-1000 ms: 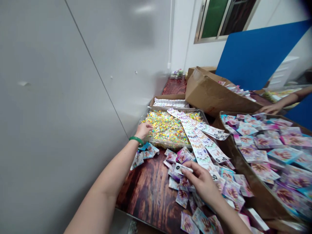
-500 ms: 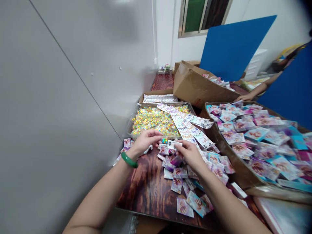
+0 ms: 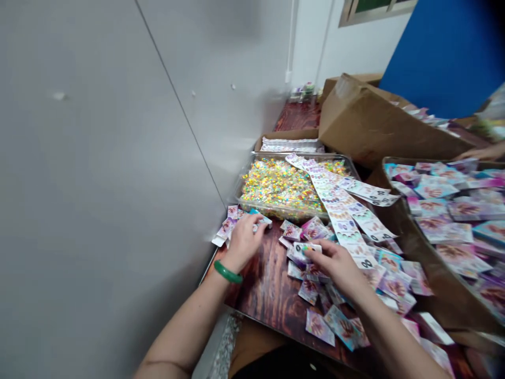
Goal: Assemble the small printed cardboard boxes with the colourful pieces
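My left hand [image 3: 245, 239], with a green bangle at the wrist, has its fingers closed at a small blue-and-white box [image 3: 263, 220] near the table's left side. My right hand [image 3: 331, 259] pinches a small white printed sticker piece [image 3: 306, 248] with a bit of colour on it, above scattered small printed boxes [image 3: 310, 289]. Behind the hands is a clear tray [image 3: 290, 210] full of small colourful packets [image 3: 278, 181]. Long printed sticker strips [image 3: 335, 202] lie across its right part and hang down over the boxes.
A large carton [image 3: 406, 242] full of printed boxes stands at the right, another tilted carton [image 3: 366, 118] behind it. A grey wall [image 3: 118, 184] borders the left. Another person's hand [image 3: 483, 152] rests at the right carton's far edge.
The view has shifted, so the scene sits further right and higher. My left hand has moved away from my right, leftward to the small box. My right hand still holds the sticker piece.
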`<action>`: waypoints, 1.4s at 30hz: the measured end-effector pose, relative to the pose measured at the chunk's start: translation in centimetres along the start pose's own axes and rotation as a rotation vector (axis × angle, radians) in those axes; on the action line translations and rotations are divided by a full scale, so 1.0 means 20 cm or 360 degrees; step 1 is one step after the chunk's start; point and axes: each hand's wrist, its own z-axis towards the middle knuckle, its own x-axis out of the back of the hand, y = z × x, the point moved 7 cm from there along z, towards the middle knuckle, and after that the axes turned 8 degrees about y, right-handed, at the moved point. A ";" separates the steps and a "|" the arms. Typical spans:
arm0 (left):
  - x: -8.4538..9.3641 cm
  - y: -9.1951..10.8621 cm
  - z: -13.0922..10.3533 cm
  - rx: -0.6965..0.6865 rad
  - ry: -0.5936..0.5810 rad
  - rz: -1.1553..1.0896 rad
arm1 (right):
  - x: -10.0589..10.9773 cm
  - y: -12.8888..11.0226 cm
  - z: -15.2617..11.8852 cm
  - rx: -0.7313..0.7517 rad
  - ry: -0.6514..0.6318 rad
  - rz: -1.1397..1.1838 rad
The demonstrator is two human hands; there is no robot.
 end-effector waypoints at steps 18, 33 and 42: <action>0.04 -0.50 -0.02 0.0709 -0.0080 0.0879 | -0.01 0.07 -0.06 0.0066 -0.0099 -0.0146; 0.06 -0.47 -0.02 0.0701 0.0056 0.0228 | -0.02 0.07 -0.06 0.0072 -0.0093 -0.0103; -0.19 -0.08 -0.18 0.1180 -0.0142 -0.2174 | -0.06 -0.05 -0.04 -0.0063 0.0124 0.0420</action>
